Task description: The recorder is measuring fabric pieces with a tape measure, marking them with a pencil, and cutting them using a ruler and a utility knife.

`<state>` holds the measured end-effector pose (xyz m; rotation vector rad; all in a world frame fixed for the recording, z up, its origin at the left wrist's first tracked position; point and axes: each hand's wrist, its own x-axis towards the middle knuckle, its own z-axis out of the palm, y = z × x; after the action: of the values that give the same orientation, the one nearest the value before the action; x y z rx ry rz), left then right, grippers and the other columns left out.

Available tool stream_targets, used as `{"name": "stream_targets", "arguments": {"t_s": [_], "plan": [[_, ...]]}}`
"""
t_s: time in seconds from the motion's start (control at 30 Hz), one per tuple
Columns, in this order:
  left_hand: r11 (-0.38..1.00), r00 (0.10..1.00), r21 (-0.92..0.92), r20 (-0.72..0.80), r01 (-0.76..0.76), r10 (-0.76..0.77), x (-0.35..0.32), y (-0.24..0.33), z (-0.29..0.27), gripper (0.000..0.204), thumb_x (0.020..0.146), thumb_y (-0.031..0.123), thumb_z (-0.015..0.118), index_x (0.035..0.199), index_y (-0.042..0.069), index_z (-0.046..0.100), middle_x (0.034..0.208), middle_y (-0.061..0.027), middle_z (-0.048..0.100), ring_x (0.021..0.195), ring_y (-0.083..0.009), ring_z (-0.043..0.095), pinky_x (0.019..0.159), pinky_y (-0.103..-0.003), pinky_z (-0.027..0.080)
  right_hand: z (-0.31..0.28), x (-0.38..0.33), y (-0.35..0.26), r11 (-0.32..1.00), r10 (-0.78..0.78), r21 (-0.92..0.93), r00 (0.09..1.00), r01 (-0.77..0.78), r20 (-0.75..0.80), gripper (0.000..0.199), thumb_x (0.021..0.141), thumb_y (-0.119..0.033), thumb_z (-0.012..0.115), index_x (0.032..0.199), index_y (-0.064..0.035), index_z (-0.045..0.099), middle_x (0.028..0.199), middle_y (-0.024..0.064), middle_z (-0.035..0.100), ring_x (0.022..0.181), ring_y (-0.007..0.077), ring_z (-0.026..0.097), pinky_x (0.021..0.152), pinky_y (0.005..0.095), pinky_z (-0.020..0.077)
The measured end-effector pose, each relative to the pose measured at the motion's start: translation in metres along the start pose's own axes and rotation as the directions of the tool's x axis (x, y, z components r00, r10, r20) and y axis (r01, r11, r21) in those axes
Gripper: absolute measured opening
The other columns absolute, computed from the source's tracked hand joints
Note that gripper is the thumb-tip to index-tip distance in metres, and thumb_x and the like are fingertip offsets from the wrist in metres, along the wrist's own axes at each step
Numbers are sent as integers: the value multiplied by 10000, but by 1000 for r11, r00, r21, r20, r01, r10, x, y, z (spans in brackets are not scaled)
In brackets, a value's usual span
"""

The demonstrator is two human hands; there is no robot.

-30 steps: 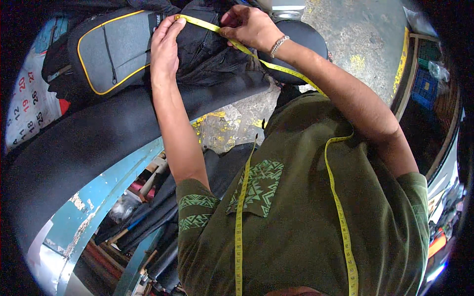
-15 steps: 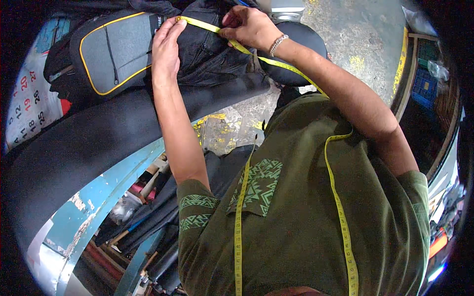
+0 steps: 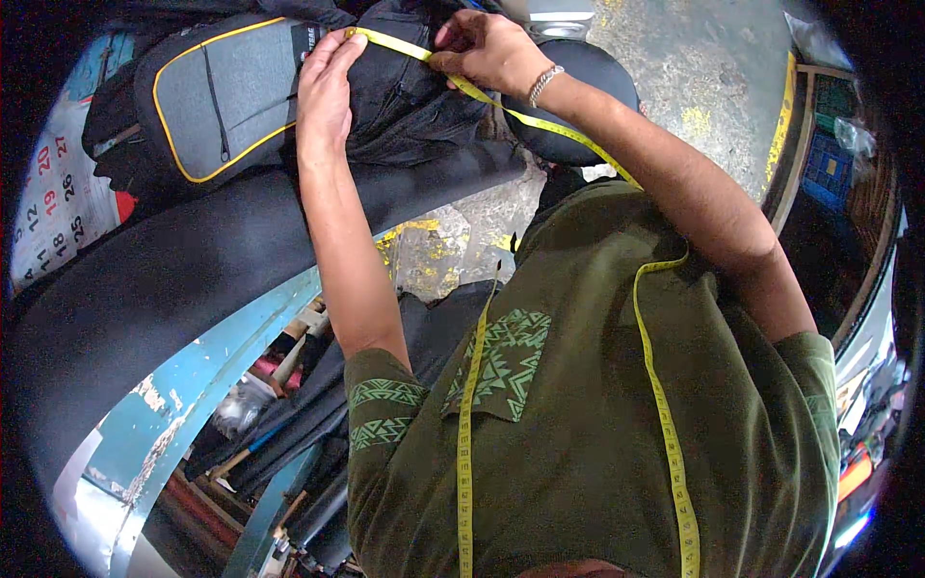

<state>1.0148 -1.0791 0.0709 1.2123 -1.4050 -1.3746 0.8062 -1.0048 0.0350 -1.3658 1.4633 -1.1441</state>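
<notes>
Between my two hands stretches a yellow tape measure (image 3: 397, 44), drawn over a black fabric bag with a grey panel (image 3: 249, 91) edged in yellow piping. My left hand (image 3: 328, 85) pinches the tape's end on the bag's dark cloth. My right hand (image 3: 491, 53), with a chain bracelet at the wrist, grips the tape a short way along. From there the tape runs under my right forearm. A yellow tape also hangs down both sides of the green shirt (image 3: 578, 385) I wear. The bag rests on a black-covered surface (image 3: 193, 226).
A round black stool seat (image 3: 578, 101) stands beyond my right forearm. Below the surface, a chipped blue frame (image 3: 183, 385) borders dark rolled material and tools. At the far left lies a printed calendar sheet (image 3: 58, 212). A blue crate (image 3: 829, 169) sits at the right.
Both hands stay nearly in place, still holding the tape. The bag's grey panel has shifted very slightly to the left.
</notes>
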Motion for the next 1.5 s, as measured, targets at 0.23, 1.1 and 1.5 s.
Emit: {"name": "stream_targets", "arguments": {"t_s": [0.23,1.1,1.5], "plan": [[999,998,23,34,50,-50,1,-1,-2,184,940,118,672,1082,2,692,1001,-13,684,960,-82,585,909,-218,421,9,11,26,963,110,218,971,-157,214,232,886,-149,758,1028,-16,631,850,58,690,702,136,695,647,288,559],[999,995,7,94,34,-34,-3,-9,0,194,948,122,664,1095,-4,681,1005,-12,673,951,-85,581,892,-222,427,8,-11,1,858,291,346,915,-379,279,135,965,-167,663,1057,-68,658,827,11,674,696,109,657,608,266,549],[1000,991,7,129,24,-24,-4,-13,-2,196,949,139,670,1089,1,679,994,2,670,949,-77,573,886,-216,422,16,-20,0,919,248,280,959,-279,139,149,955,-247,677,993,-110,722,767,-54,637,634,34,561,512,215,396]]}}
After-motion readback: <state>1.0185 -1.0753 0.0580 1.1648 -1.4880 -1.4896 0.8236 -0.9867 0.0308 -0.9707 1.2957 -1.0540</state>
